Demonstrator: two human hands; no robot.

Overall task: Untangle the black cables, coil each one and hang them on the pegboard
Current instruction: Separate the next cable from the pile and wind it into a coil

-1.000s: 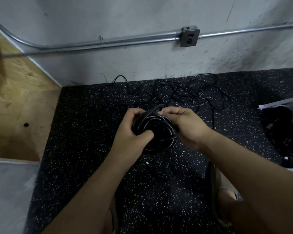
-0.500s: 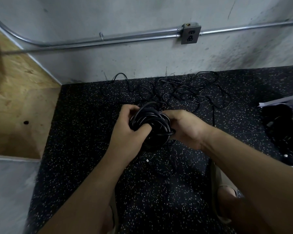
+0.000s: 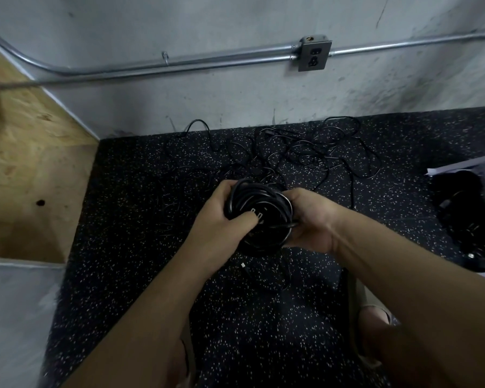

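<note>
Coiled black cable [image 3: 259, 212], gripped by left hand [image 3: 221, 219], right hand [image 3: 310, 219]

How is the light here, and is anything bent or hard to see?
Head view: dim, flat light; the wide lens bows the metal conduit; the coiled cable nearly merges with the dark speckled floor; the lower left corner is smeared.

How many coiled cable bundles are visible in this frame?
1. The coiled bundle is held between the left hand and right hand. Loose tangled cables lie behind it near the wall; the dark bag at right may hide more.
</note>
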